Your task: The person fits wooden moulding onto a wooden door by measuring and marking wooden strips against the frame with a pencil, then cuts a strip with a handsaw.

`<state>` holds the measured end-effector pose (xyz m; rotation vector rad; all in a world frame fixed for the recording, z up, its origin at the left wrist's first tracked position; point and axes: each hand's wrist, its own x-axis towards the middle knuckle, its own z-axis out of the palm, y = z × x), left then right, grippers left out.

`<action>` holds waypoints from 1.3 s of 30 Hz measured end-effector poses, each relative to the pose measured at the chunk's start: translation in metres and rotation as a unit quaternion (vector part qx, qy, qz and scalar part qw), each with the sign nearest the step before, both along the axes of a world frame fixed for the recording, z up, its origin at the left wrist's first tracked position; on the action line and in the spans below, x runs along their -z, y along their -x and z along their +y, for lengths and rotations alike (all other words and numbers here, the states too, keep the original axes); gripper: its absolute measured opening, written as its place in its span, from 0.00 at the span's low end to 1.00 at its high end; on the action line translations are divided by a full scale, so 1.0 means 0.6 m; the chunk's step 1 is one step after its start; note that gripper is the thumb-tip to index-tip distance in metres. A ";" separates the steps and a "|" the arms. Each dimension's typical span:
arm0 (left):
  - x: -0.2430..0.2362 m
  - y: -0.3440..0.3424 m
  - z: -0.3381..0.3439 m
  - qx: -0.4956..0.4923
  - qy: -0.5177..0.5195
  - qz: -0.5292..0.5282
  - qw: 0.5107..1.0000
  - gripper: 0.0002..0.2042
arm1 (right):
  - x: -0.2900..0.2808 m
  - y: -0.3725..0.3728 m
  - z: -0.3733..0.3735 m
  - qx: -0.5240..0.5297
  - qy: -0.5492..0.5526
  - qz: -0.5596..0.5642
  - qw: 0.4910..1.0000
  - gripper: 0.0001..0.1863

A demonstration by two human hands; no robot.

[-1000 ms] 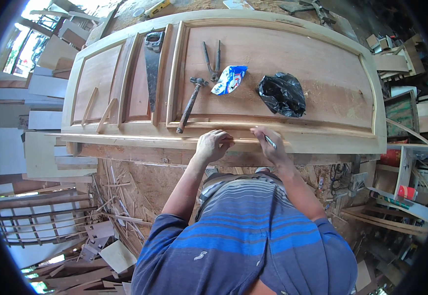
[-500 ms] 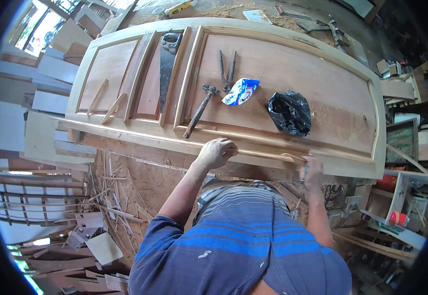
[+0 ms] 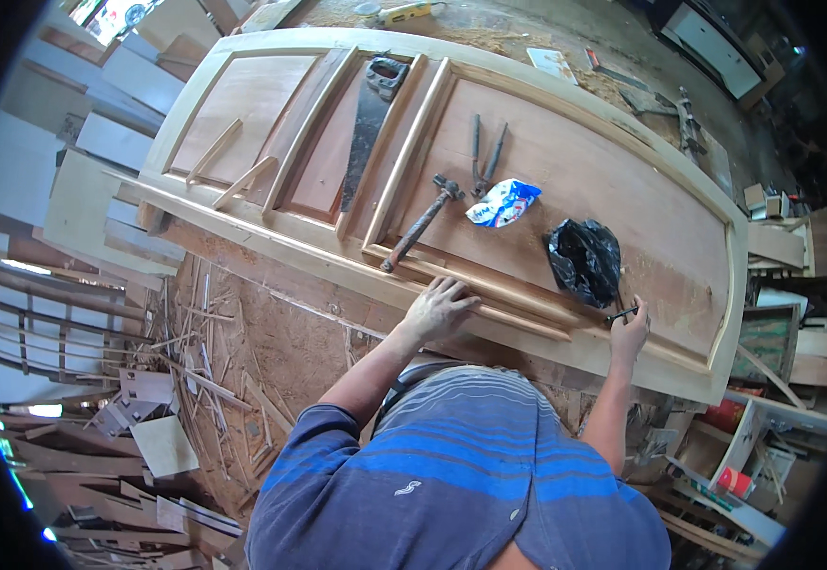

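Along the near edge of a panelled wooden door [image 3: 356, 280] lies a thin wooden strip [image 3: 527, 323]. My left hand [image 3: 440, 309] grips this strip from above, fingers bent over it. My right hand [image 3: 630, 328] is closed on a thin dark tool [image 3: 621, 313], too small to identify, beyond the strip's right end. A crumpled black plastic bag [image 3: 584, 261] lies just past that tool. A hammer [image 3: 423, 223] rests with its handle end near my left hand. Behind it are pincers [image 3: 485, 161] and a blue and white packet [image 3: 503, 203].
A handsaw [image 3: 368, 123] lies on the door's middle panel, with two short wood sticks [image 3: 245, 182] to its left. Offcuts and scraps [image 3: 218, 380] litter the floor at left. Boards [image 3: 119, 142] lean further left. Shelving with a red can [image 3: 736, 482] stands at right.
My right hand has moved right and away from the strip's end, toward the black bag. My left hand and the strip now sit lower against the door's near edge. The view has turned slightly.
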<state>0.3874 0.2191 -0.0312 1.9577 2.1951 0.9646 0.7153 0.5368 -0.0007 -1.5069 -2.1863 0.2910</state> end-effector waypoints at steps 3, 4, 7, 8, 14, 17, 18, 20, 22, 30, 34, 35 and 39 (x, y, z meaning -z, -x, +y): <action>0.009 0.005 -0.004 0.004 -0.014 0.008 1.000 0.17 | -0.023 0.079 -0.046 -0.127 0.021 0.068 0.989 0.22; 0.009 0.006 -0.006 0.011 -0.021 0.015 1.000 0.17 | -0.029 0.112 -0.068 -0.129 0.022 0.063 0.989 0.22; 0.007 0.009 -0.007 0.013 -0.024 0.006 1.000 0.19 | -0.038 0.205 -0.123 -0.271 0.010 0.015 0.962 0.20; 0.009 0.011 -0.006 0.016 -0.024 0.002 1.000 0.19 | -0.030 0.228 -0.132 -0.256 0.064 -0.035 0.964 0.18; 0.026 0.026 -0.012 0.043 -0.014 0.019 0.999 0.22 | -0.071 0.390 -0.183 -0.237 0.146 -0.129 0.952 0.15; 0.030 0.020 -0.012 0.055 0.002 0.008 0.998 0.23 | -0.086 0.536 -0.226 -0.300 0.159 -0.057 0.939 0.15; 0.036 0.020 -0.012 0.055 0.002 0.006 0.998 0.23 | -0.092 0.599 -0.253 -0.312 0.191 -0.025 0.930 0.18; 0.056 0.014 -0.011 0.073 0.013 0.026 0.997 0.23 | -0.094 0.726 -0.308 -0.341 0.174 -0.019 0.924 0.29; 0.087 0.005 -0.017 0.045 -0.061 0.021 0.997 0.20 | -0.104 0.841 -0.374 -0.310 0.182 -0.101 0.928 0.45; 0.111 -0.049 -0.026 -0.032 0.055 -0.763 0.643 0.21 | -0.020 0.963 -0.389 -0.137 0.231 -0.031 0.963 0.38; 0.157 -0.048 -0.011 0.063 0.047 -0.836 0.543 0.21 | -0.043 0.953 -0.340 -0.144 0.416 0.069 0.895 0.20; 0.158 -0.032 -0.022 0.080 0.036 -0.862 0.499 0.21 | -0.068 0.958 -0.361 -0.148 0.512 0.146 0.834 0.17; 0.141 -0.020 0.008 0.055 0.120 -0.517 0.846 0.21 | -0.134 0.900 -0.351 -0.154 0.428 0.211 0.865 0.20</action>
